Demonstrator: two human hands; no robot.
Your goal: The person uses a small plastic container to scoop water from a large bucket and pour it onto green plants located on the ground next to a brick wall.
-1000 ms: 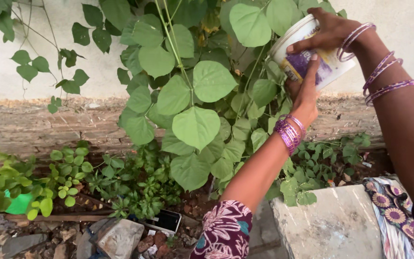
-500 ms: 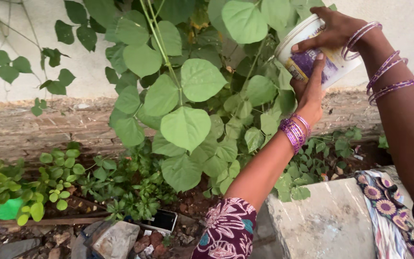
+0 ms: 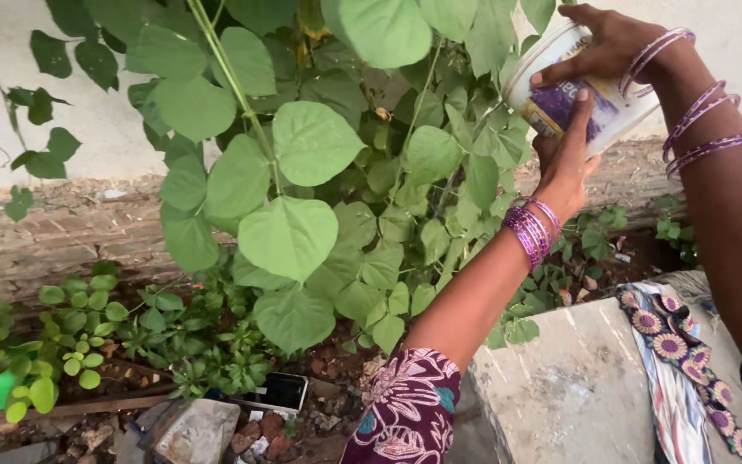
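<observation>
A white plastic tub [image 3: 616, 112] with a purple label is tilted toward a climbing vine [image 3: 302, 146] with large heart-shaped leaves. My right hand [image 3: 607, 43] grips the tub from above near its rim. My left hand [image 3: 567, 163] reaches up from below, its fingers pressed against the tub's side and underside. Both wrists wear purple bangles. The tub's mouth points left into the leaves; what it holds is hidden.
A pale wall [image 3: 105, 129] and a low brick ledge [image 3: 62, 232] run behind the vine. Small green plants [image 3: 88, 335] grow in the soil bed. A dark phone-like object [image 3: 281, 391] lies among stones. A concrete slab [image 3: 577, 387] with patterned cloth [image 3: 672, 361] sits at lower right.
The view has shifted right and slightly up, so the plants slide left in the frame. Both hands keep their hold on the tilted tub.
</observation>
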